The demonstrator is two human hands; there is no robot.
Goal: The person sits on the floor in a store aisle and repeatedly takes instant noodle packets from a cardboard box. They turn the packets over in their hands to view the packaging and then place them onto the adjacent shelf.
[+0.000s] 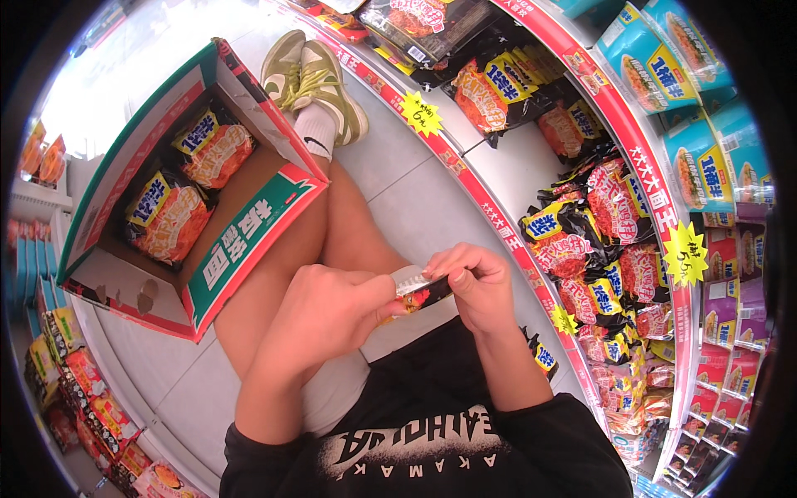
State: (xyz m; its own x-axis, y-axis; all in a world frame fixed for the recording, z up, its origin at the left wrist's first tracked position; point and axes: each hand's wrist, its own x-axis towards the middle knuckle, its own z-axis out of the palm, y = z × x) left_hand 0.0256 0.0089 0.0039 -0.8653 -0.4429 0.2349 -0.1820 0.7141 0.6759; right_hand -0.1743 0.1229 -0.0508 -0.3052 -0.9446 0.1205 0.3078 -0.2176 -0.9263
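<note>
Between my two hands, above my lap, is a small dark packet or wrapper (429, 294) with a red and yellow picture and a pale, ridged edge. My left hand (339, 311) grips its left end between thumb and curled fingers. The fingertips of my right hand (476, 280) pinch its upper right edge. What the packet holds is hidden. An open cardboard box (249, 239) rests tilted on my legs, with two black instant noodle packs inside: one (215, 149) towards the back, another (165, 215) nearer.
Store shelves curve along the right, their red-edged lower shelf (436, 149) bearing several black noodle packs (563, 249). Turquoise noodle packs (647, 68) stand higher up. Another shelf (124, 380) with packaged goods runs along the left. A black pack (543, 355) lies beside the right shelf's edge.
</note>
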